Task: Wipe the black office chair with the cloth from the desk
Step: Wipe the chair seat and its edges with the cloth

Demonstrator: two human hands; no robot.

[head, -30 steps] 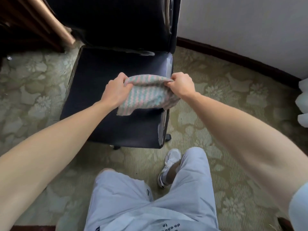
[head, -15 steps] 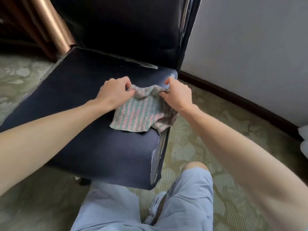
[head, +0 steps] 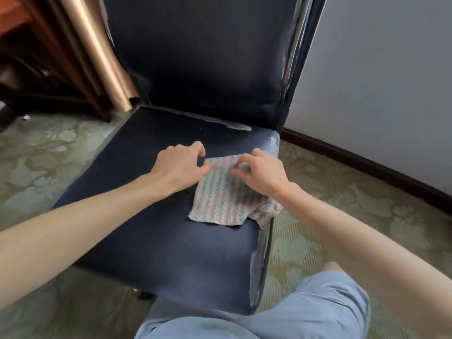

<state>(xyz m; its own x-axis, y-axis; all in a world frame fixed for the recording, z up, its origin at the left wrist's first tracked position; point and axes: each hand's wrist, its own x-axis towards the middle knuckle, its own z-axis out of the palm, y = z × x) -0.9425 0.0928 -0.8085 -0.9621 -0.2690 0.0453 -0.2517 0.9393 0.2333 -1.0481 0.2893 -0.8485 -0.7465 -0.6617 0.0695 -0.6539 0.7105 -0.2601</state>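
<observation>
The cloth [head: 220,199], striped pink, green and white, lies flat on the chair [head: 156,241] seat by its right edge, with one crumpled corner spilling over. The left hand [head: 179,165] pinches its far left corner, and the right hand [head: 264,173] pinches its far edge.

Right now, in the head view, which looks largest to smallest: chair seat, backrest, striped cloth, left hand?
1. chair seat and backrest: both by far the largest; the seat is nearer the camera, so I do not rank them.
2. striped cloth.
3. left hand, somewhat smaller than the cloth.
</observation>
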